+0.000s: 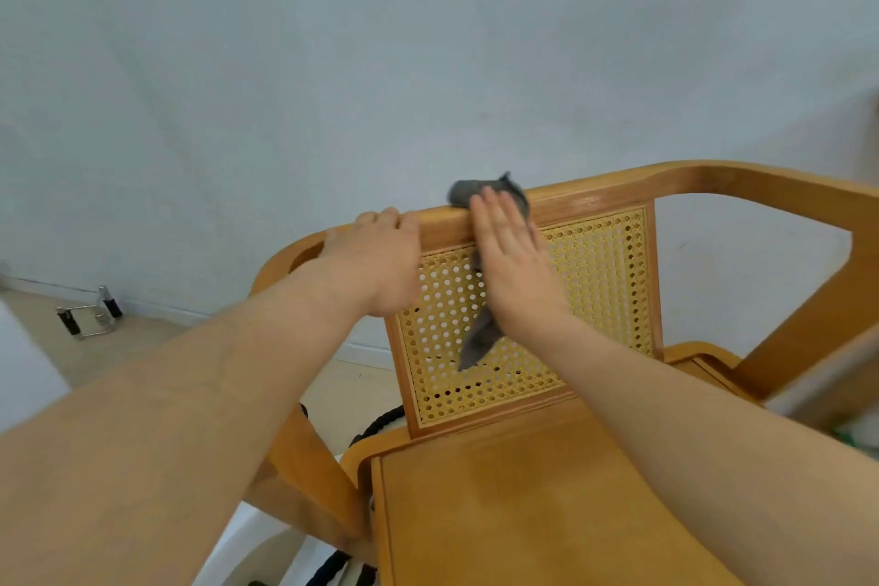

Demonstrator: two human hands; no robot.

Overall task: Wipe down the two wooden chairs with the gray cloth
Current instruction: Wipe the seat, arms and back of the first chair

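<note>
Up close, the wooden chair [499,490] shows a smooth honey-coloured seat, a curved bentwood top rail and a woven cane back panel [594,300] pierced with small round holes. The left hand [376,262] curls over the top rail at its left bend, its grip closed on the wood. The right hand [511,262] lies flat with fingers straight — an open palm pressing the gray cloth [475,193] against the rail and the panel's upper edge. The cloth bunches above the rail, and a limp tail hangs down over the cane. Right of the hand the rail runs bare into the armrest — behind it stands a plain pale wall [428,38].
</note>
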